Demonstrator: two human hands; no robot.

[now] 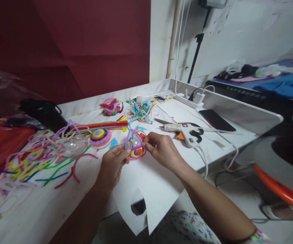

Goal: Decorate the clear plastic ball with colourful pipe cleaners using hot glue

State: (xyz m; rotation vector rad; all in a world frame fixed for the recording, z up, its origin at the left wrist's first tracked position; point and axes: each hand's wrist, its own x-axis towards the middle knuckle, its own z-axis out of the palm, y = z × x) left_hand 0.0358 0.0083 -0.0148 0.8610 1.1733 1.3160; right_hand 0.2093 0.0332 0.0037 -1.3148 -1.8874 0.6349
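Observation:
Between my two hands is a small round craft piece of coiled pipe cleaners (137, 153), in pink, orange, yellow and white, with a lilac loop standing on its left side. My left hand (114, 162) pinches its left edge between thumb and fingers. At its right edge my right hand (164, 149) is closed, fingertips pressed together on the rim. Below them white paper (151, 183) hangs over the table edge, with a hole cut in it. To the left lies a round coiled pipe-cleaner disc (100, 138) with rainbow rings.
Loose pipe cleaners (47, 159) are heaped at left, beside a black object (45, 113). Scissors (192, 128) and a white glue gun (188, 134) with its cord lie right of my hands. Behind them are a phone (216, 120) and a power strip (187, 100).

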